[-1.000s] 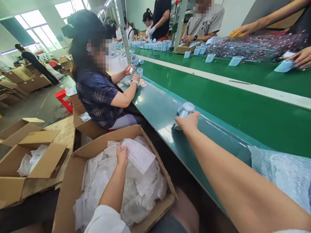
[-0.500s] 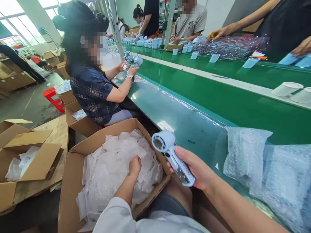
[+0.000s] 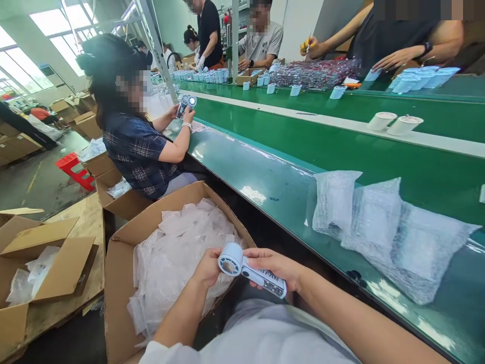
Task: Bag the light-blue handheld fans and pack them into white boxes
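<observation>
A pale blue handheld fan (image 3: 264, 279) with a round head and a dark-lettered handle is in front of me, above my lap. My right hand (image 3: 271, 265) is wrapped round its handle just below the head. Closed at the left rim of the fan's head is my left hand (image 3: 209, 267); some of its fingertips are hidden behind the head. Close behind the left hand, a cardboard box (image 3: 119, 283) holds a heap of clear plastic bags (image 3: 170, 268). Whether a bag is also between the left fingers does not show.
Several bubble-wrap packs (image 3: 379, 217) lie on the bench (image 3: 242, 177) to my right. A co-worker (image 3: 132, 146) sits at the left, holding similar fans. Two white cylinders (image 3: 404, 125) stand by the green belt (image 3: 333, 151). Open cartons (image 3: 68, 258) are on the far left.
My left hand has come up out of the bag heap to the fan's head. The right hand has lowered the fan and brought it left. The view has turned right.
</observation>
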Available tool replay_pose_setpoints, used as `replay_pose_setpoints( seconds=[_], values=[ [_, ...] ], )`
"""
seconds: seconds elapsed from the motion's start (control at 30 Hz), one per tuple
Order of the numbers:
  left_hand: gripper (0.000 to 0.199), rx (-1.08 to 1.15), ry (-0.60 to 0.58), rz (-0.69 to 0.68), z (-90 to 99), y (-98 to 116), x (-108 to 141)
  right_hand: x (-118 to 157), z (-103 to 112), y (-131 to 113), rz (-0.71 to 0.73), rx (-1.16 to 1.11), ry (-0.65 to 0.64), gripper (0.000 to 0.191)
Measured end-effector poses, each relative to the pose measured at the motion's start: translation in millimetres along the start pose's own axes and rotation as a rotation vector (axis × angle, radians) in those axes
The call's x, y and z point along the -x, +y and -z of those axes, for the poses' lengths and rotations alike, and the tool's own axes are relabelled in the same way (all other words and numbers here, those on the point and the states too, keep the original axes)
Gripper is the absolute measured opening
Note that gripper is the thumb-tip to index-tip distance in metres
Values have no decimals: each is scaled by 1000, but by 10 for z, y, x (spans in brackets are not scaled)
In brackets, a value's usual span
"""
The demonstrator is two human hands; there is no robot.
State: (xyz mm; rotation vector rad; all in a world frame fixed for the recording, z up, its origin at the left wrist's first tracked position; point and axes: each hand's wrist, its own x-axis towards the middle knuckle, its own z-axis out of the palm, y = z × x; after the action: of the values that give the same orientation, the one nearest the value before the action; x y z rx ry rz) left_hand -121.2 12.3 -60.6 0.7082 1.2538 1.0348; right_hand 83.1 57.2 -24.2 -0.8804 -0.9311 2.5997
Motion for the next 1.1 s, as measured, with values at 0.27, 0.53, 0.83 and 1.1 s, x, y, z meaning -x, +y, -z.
replay_pose_setpoints(
  seconds=[0.27,0.53,0.83,1.1],
  values=[
    [24,-151,96,-369,-82,262,160,353,-39,123,55,17,170,57],
    [15,-678,1,-887,-292,305,468,552,-108,194,196,-18,301,48],
    [15,-802,36,-1064,-574,36,479,636,-131,194,381,-184,392,43],
    [7,-608,103,-819,-1141,42,412,609,-23,166,359,-323,321,16]
  ],
)
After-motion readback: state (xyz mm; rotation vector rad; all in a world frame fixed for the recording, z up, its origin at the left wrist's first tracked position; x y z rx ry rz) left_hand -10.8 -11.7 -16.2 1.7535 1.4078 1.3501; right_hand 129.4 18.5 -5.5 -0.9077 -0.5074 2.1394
